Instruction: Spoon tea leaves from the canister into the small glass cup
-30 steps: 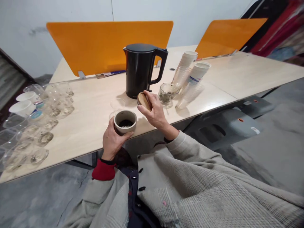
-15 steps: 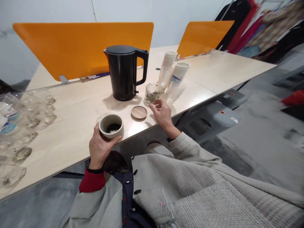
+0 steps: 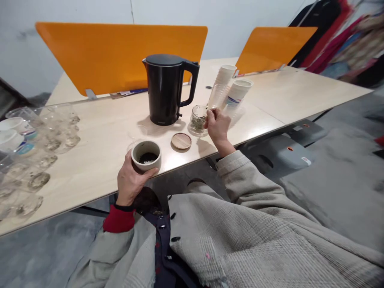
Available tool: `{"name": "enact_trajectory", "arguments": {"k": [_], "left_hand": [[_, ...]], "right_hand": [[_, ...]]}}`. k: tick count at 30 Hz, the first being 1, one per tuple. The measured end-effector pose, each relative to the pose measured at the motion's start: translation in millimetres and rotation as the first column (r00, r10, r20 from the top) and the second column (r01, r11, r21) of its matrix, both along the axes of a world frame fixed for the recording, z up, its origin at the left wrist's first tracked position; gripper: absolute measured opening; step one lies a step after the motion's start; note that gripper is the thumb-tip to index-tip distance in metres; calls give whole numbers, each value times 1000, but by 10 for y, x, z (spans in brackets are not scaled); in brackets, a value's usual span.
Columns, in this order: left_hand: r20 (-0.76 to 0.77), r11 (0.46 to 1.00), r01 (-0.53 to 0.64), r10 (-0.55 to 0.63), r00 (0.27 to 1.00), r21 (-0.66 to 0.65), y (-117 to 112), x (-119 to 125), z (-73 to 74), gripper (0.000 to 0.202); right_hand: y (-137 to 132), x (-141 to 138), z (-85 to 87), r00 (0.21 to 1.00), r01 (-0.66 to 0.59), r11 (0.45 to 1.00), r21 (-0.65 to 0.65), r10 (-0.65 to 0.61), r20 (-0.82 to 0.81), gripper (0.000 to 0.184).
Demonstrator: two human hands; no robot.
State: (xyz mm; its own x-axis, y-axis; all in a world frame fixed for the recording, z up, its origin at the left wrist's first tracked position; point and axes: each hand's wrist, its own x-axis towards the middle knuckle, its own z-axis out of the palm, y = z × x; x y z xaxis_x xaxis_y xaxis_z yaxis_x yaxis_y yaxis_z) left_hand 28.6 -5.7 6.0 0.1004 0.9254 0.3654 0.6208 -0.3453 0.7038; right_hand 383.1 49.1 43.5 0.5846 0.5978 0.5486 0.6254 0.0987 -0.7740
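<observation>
My left hand [image 3: 130,182] is wrapped round a pale grey cup [image 3: 155,162] at the table's front edge; dark bits lie in its bottom. My right hand [image 3: 218,125] is closed, fingertips pinched together, at the right side of a clear ribbed glass bowl [image 3: 196,125]. Dry greenish-brown leaves lie in the bowl. A few dark specks show by the fingertips, but what the fingers hold is too small to make out. Between the cup and the bowl lies a round wooden lid or coaster [image 3: 181,141]. A black electric kettle [image 3: 163,92] stands behind them.
Stacked clear plastic and paper cups [image 3: 240,90] lean behind my right hand. Many clear cups [image 3: 40,180] with leaf residue crowd the table's left end. Orange dividers [image 3: 120,56] stand along the back. Grey stools [image 3: 282,154] are under the table at right.
My right hand has moved up to the bowl's right side, and its fingers have closed into a pinch. My left hand still holds the cup. The view has shifted slightly left.
</observation>
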Motion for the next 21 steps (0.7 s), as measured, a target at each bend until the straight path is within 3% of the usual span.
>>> {"name": "enact_trajectory", "arguments": {"k": [5,10,16,21], "left_hand": [[-16,999,-12,12,1000,-29,-2,-7,3,97],[-33,999,-21,20,999,-29,0,-14,-18,97],[-28,1000,-14,14,1000,-18,-15,-10,-17,98],[-31,1000,-8,8,999,-5,-25,-12,-35,101]], "right_hand": [[-158,-1,156,998,35,990,138,-42,49,33],[-529,-204,395,1000,8,938,346,-1,-20,25],[-1022,-719,548,948,-287,843,454,318,8,21],[-1182,-1042,477,824,-559,756,339,553,125,16]]}}
